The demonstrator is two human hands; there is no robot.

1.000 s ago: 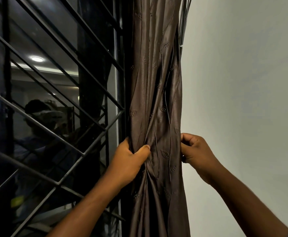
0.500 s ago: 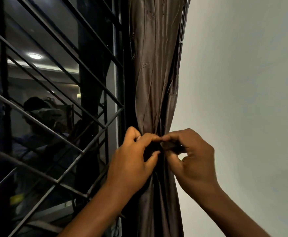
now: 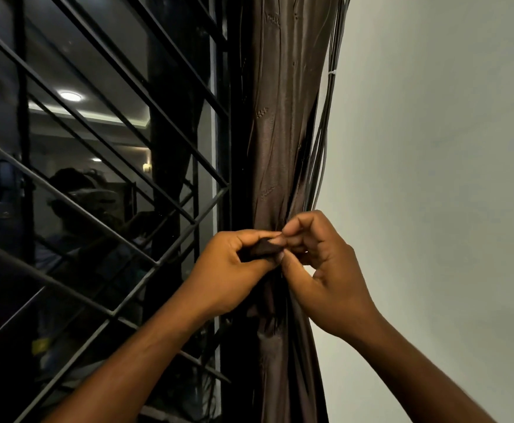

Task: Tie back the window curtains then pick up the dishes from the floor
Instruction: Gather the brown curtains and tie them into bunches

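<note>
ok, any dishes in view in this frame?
No. The view shows only the gathered brown curtain, the window grille, the wall and both hands, left hand and right hand, pinching a dark tie.

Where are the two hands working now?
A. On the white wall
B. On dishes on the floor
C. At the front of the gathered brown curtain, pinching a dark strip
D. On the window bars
C: the left hand and right hand meet at the curtain, fingertips pinching a dark strip.
</note>
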